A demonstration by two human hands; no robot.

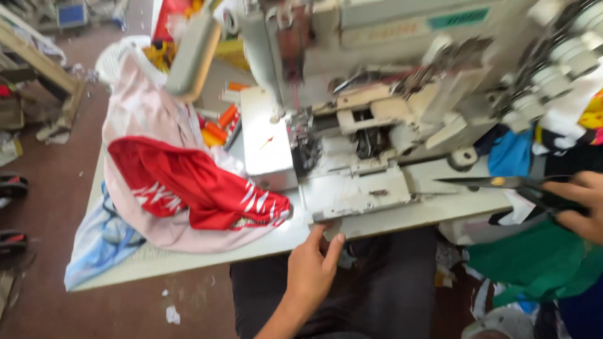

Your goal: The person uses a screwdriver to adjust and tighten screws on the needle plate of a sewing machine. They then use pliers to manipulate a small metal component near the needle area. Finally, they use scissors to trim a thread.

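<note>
Right hand (581, 204) clenched around black handles of scissors (502, 182), blades pointing left above worktop (207, 257) right end. Scissors stiff, sharp, probably light; grasp by handles only. Left hand (312, 267) released, fingertips touching worktop front edge under sewing machine (377, 125). Red-pink fabric (188, 188), soft, lies left.

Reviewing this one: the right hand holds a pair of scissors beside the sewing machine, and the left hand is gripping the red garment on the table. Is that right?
Not quite. In the head view the left hand rests at the table's front edge, below the sewing machine, apart from the red garment. The right hand does hold the scissors.
</note>
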